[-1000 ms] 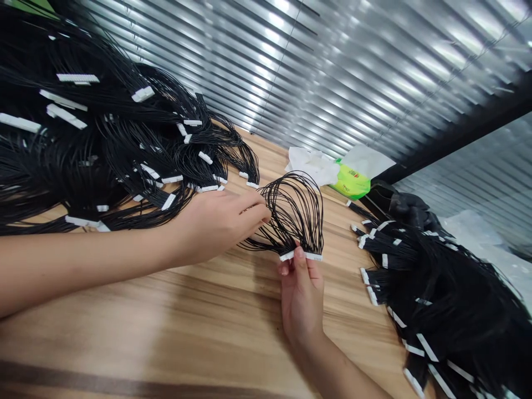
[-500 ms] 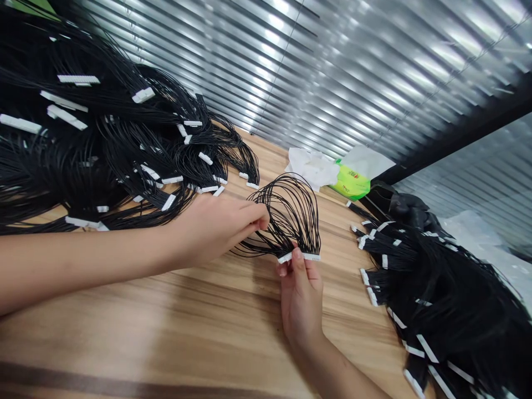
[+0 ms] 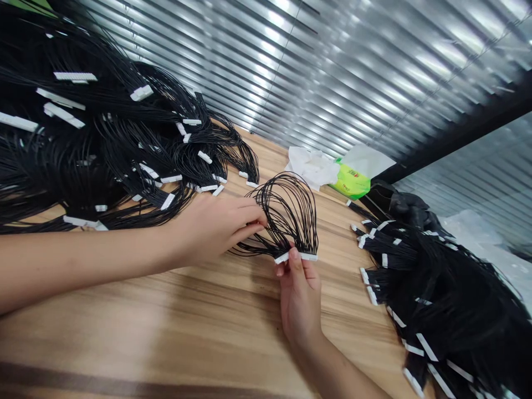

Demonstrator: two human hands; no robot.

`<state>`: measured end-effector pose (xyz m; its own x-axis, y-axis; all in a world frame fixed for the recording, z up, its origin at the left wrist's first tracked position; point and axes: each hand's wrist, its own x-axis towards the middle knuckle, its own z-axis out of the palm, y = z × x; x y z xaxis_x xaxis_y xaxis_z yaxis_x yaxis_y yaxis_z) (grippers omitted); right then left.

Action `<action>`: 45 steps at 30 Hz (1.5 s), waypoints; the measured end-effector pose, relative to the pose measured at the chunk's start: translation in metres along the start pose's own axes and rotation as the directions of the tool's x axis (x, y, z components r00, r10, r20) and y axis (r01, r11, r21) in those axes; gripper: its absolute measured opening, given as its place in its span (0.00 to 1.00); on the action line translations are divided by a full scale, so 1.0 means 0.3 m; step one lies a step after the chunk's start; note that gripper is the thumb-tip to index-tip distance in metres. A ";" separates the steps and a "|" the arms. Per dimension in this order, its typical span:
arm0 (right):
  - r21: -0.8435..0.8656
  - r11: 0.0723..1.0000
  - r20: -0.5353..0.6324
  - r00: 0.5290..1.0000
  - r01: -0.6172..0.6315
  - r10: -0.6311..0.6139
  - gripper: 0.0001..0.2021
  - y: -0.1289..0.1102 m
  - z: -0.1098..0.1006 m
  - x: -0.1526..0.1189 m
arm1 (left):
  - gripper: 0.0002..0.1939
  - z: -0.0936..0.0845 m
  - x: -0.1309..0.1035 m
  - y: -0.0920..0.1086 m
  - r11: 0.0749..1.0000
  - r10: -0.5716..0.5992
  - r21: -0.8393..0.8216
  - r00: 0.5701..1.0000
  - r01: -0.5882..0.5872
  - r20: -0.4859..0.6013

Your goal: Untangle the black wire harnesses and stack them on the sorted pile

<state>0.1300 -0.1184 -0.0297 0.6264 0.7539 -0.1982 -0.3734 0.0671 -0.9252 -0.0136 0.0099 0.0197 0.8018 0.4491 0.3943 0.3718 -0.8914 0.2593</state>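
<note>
So I've got a wire harness (image 3: 306,208) up in the middle of my view, over the wood-look desk (image 3: 199,332). It's a bunch of thin black wires fanned into a big open loop, the strands spread enough to see the desk through them, with white connector pieces (image 3: 308,256) at the bottom edge. My right hand (image 3: 301,302) has its fingers clamped on those, thumb on top, so the thumb hides the bit between the two white ends I can see. My left hand (image 3: 214,224) is at the loop's left side, thumb and fingertips close together by the strands, but honestly can't tell if they're pinching any. That hand also blocks some wires trailing off left. Around it: a huge tangled left pile (image 3: 103,133) of black wires with white connectors, reaching behind my left forearm, and another right pile (image 3: 453,288). Past the loop there's crumpled white tissue (image 3: 310,166) beside a green packet (image 3: 351,180), with a ribbed metallic wall (image 3: 266,72) behind.
</note>
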 end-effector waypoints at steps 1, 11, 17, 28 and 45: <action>0.008 1.000 0.009 1.000 -0.004 0.003 0.15 0.001 -0.001 0.000 | 0.12 0.004 -0.001 0.000 1.000 0.005 -0.002 1.000 -0.005 -0.022; 0.004 1.000 0.075 0.997 -0.021 0.020 0.12 0.014 -0.013 -0.005 | 0.11 0.033 -0.014 0.006 0.985 0.137 -0.084 0.979 -0.151 -0.150; 0.004 1.000 0.073 0.997 -0.024 0.023 0.12 0.013 -0.010 -0.001 | 0.10 0.033 -0.015 0.007 0.980 0.156 -0.102 0.975 -0.173 -0.159; -0.041 0.999 0.098 0.995 0.032 -0.028 0.15 0.010 -0.010 -0.005 | 0.10 0.019 -0.015 0.009 0.950 0.313 0.088 0.919 -0.300 -0.240; -0.052 0.995 0.052 0.996 0.080 -0.077 0.15 -0.001 -0.002 -0.013 | 0.08 -0.008 -0.011 0.026 0.966 0.238 -0.027 0.929 -0.256 -0.282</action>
<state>0.1280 -0.1216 -0.0289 0.6173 0.7791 -0.1093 -0.2859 0.0927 -0.9538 -0.0144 0.0018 0.0226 0.7017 0.2226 0.6769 0.1416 -0.9746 0.1737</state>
